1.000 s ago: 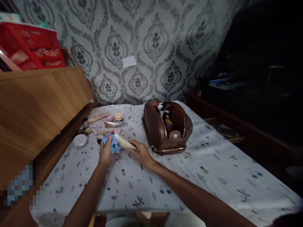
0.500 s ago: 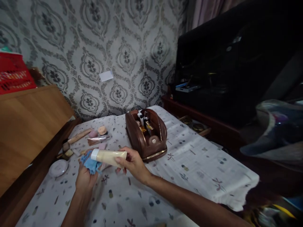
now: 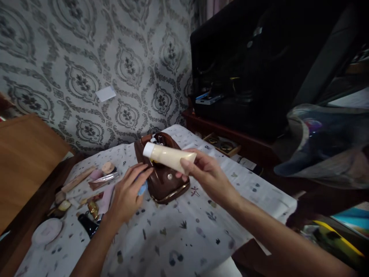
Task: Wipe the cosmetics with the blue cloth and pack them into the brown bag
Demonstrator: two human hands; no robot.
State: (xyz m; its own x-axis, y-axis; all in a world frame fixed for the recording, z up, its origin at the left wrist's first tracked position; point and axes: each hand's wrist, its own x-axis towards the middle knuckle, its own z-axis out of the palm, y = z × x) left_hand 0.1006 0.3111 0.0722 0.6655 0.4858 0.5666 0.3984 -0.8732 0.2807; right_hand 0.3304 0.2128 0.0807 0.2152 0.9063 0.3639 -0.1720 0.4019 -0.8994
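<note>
The right hand holds a cream tube up over the table. Its grip is closed on the tube's flat end, thumb on top and fingers below. The tube lies nearly level in the air, its white cap pointing toward the table's left edge, and it hangs just above the brown bag without touching it.

The left hand is lower, just beside the bag's near left side. Its grip is curled on a blue cloth, and only a small bunch of the cloth shows under the fingertips. The fingers reach toward the bag; whether they touch it I cannot tell.

The bag stands toward the far edge of the table, on a white cover with small printed figures.

A scatter of cosmetics lies along the left edge. A wooden-handled brush and a round peach pot sit toward the far left corner. A pink tube and a black bottle lie near the left wrist, and a round white compact is nearest the left edge.
</note>
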